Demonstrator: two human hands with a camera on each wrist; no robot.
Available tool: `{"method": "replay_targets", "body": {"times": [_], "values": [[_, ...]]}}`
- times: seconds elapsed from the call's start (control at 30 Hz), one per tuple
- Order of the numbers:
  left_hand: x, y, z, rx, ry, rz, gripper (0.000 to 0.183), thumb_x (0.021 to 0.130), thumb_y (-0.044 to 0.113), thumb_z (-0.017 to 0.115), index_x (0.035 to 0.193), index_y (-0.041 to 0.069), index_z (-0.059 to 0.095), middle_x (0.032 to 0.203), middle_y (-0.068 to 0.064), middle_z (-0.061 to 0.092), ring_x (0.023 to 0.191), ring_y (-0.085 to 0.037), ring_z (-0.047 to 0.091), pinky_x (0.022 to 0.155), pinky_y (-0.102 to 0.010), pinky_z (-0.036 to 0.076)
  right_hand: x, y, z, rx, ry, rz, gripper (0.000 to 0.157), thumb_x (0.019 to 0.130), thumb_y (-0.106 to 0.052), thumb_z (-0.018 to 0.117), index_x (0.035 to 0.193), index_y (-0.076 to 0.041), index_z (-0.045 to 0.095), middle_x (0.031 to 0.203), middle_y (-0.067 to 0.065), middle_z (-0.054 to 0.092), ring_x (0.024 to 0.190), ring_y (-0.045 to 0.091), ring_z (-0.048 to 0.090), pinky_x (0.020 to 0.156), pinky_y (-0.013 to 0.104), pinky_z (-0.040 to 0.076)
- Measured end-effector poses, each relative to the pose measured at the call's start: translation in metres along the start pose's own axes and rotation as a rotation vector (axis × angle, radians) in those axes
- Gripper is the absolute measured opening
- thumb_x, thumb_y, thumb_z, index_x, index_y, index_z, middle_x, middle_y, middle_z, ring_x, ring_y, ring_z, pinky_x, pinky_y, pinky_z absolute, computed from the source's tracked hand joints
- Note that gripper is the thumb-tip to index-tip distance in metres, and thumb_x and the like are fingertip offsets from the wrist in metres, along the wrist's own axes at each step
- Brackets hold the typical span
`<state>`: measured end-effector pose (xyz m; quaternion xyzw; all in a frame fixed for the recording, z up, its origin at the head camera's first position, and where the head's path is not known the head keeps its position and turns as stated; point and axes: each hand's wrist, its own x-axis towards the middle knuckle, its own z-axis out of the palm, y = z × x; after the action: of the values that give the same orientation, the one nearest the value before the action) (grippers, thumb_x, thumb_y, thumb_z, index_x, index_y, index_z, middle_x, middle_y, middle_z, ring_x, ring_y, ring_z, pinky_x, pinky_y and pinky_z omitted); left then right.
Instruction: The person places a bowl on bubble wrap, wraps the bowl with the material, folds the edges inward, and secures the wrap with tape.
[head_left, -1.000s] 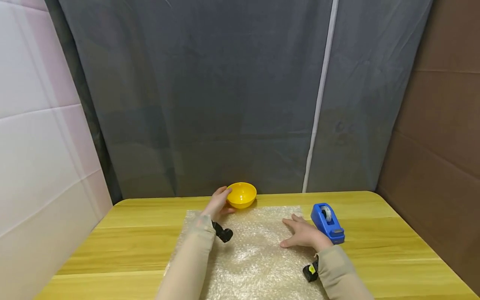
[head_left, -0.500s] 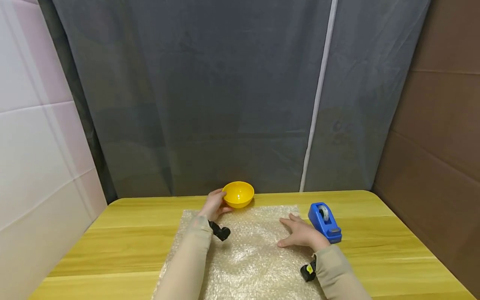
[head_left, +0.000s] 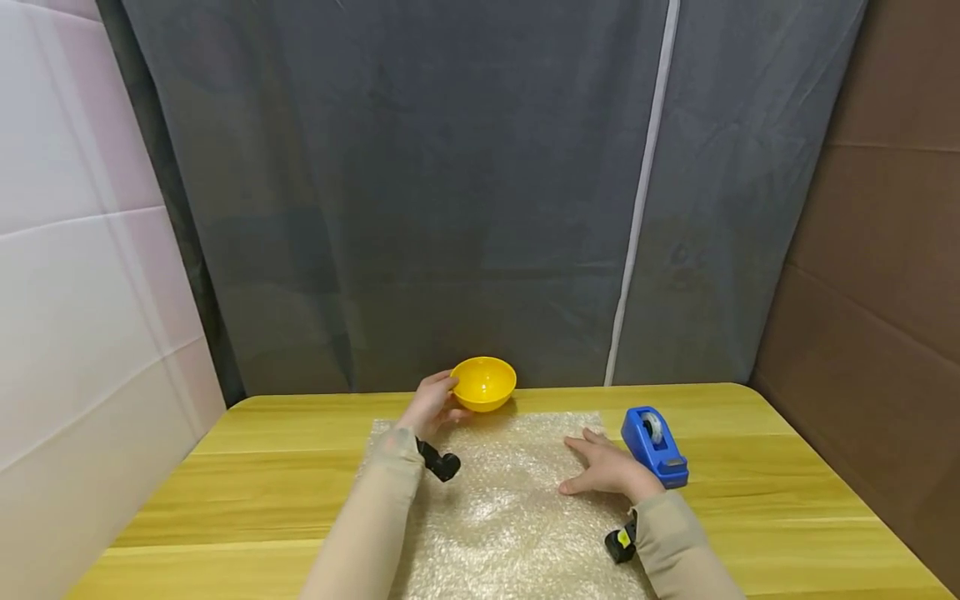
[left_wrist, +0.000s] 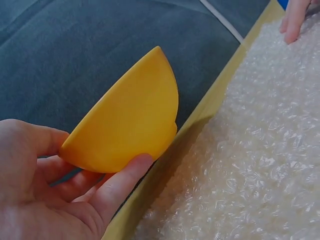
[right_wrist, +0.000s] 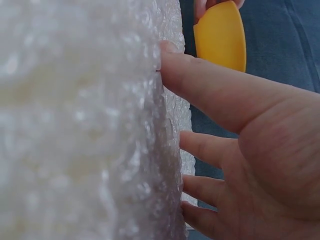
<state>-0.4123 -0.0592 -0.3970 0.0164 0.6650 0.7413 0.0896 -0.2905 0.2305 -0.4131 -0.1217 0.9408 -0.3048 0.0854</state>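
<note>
A yellow bowl [head_left: 486, 386] is held at its left side by my left hand [head_left: 431, 406], near the table's back edge. In the left wrist view the bowl [left_wrist: 130, 117] hangs in the air, tilted, with the thumb against its outside and the other fingers at the rim. A sheet of bubble wrap [head_left: 487, 508] lies flat on the table below. My right hand [head_left: 606, 467] rests on the sheet's right part with fingers spread. Seen from the right wrist, the fingertips of that hand [right_wrist: 270, 135] touch the bubble wrap [right_wrist: 90, 125].
Just right of my right hand stands a blue tape dispenser [head_left: 655, 447] with a roll in it. The wooden table [head_left: 772, 517] ends at a grey curtain [head_left: 465, 208]. A white panel [head_left: 90, 250] borders the left, a brown one [head_left: 877, 275] the right.
My left hand has raised the bowl slightly off the table. The right hand stays on the bubble wrap. The whole view shifted a little sideways and back.
</note>
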Motion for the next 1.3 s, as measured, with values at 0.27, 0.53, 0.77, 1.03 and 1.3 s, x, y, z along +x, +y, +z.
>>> {"method": "replay_targets", "body": {"times": [0.27,0.53,0.77,1.03,1.3], "values": [[-0.003,0.001,0.0,0.084,-0.052,0.003,0.043,0.103,0.015,0.042,0.14,-0.006,0.042,0.124,-0.019,0.054,0.099,-0.025,0.061,0.079,-0.038,0.057,0.004,0.001,-0.003,0.0,0.012,-0.01,0.086,0.074,-0.035,0.083,0.143,-0.001,0.044,0.151,0.032,0.024,0.139,0.052,0.017,0.108,0.065,0.021],[-0.025,0.004,0.002,0.088,-0.101,-0.017,0.041,0.103,0.012,0.042,0.139,-0.007,0.043,0.13,-0.024,0.051,0.101,-0.029,0.062,0.077,-0.04,0.057,0.006,0.001,0.0,0.004,0.011,-0.008,0.085,0.074,-0.035,0.083,0.143,-0.002,0.045,0.151,0.031,0.024,0.139,0.051,0.017,0.108,0.065,0.021],[-0.044,0.007,0.007,0.1,-0.215,-0.011,0.044,0.103,0.012,0.042,0.143,-0.006,0.038,0.135,-0.024,0.048,0.106,-0.03,0.062,0.077,-0.04,0.057,0.007,0.003,-0.001,-0.009,0.007,0.003,0.087,0.074,-0.037,0.083,0.143,-0.002,0.045,0.151,0.031,0.024,0.139,0.05,0.018,0.108,0.065,0.021],[-0.071,0.005,0.012,0.083,-0.334,-0.001,0.045,0.102,0.01,0.042,0.143,-0.008,0.036,0.132,-0.024,0.05,0.097,-0.025,0.064,0.078,-0.043,0.057,0.011,0.007,-0.004,-0.023,0.001,-0.016,0.087,0.074,-0.039,0.082,0.143,-0.001,0.044,0.151,0.032,0.024,0.139,0.051,0.018,0.108,0.065,0.02],[-0.086,-0.004,0.014,0.083,-0.372,-0.023,0.046,0.102,0.012,0.043,0.143,-0.008,0.038,0.127,-0.021,0.056,0.095,-0.025,0.066,0.074,-0.04,0.058,0.011,0.01,-0.01,-0.01,-0.007,-0.043,0.084,0.076,-0.035,0.082,0.143,0.0,0.044,0.15,0.034,0.023,0.138,0.052,0.018,0.107,0.066,0.022]]}}
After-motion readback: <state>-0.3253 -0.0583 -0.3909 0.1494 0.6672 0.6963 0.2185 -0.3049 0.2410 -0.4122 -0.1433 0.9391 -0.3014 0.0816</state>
